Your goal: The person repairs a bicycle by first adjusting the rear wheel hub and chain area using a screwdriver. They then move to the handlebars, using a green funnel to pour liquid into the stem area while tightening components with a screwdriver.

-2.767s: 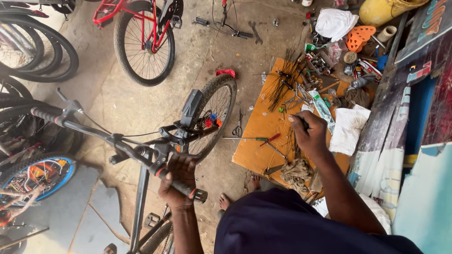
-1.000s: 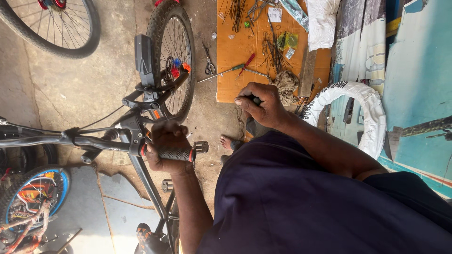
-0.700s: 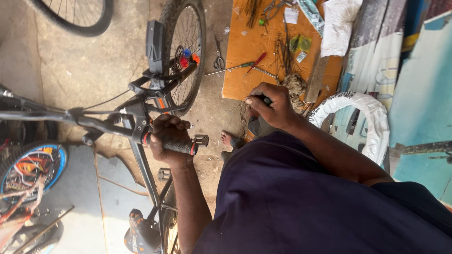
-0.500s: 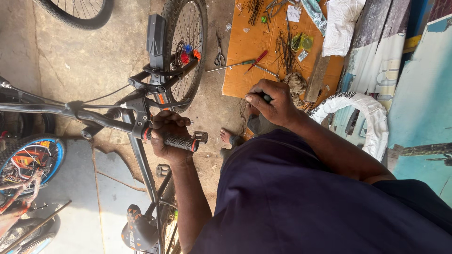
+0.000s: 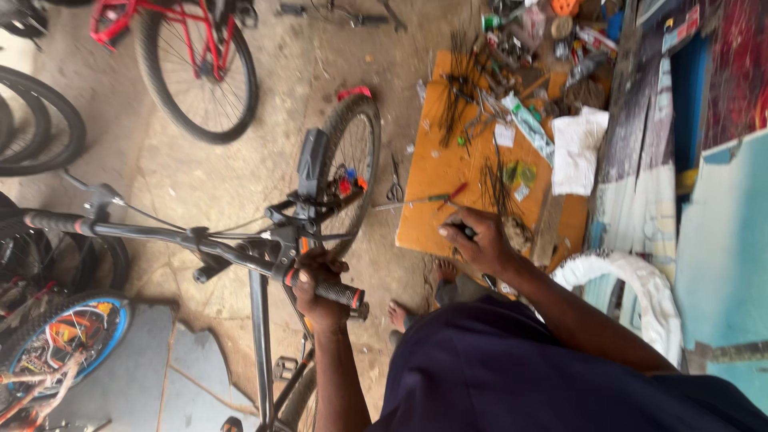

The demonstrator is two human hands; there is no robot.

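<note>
My left hand [image 5: 318, 282] grips the black-and-orange handlebar grip [image 5: 336, 294] of a dark bicycle [image 5: 260, 264] that stands on the dirt floor. Its front wheel [image 5: 350, 164] points away from me. My right hand [image 5: 478, 240] is out over an orange board [image 5: 448, 172] on the ground and is closed on a small dark tool [image 5: 462, 230]. A red-handled screwdriver [image 5: 436, 198] lies just beyond that hand, and scissors [image 5: 394, 180] lie beside the board.
Spokes, packets and small parts litter the board, with a white cloth [image 5: 578, 152] at its edge. A red bicycle [image 5: 192, 56] stands at the back. More wheels [image 5: 56, 344] crowd the left. A white tyre [image 5: 640, 288] leans by the blue wall [image 5: 724, 232].
The view has swung up, so more of the floor and the red bicycle show. My right hand has reached further out over the board. My left hand stays on the grip.
</note>
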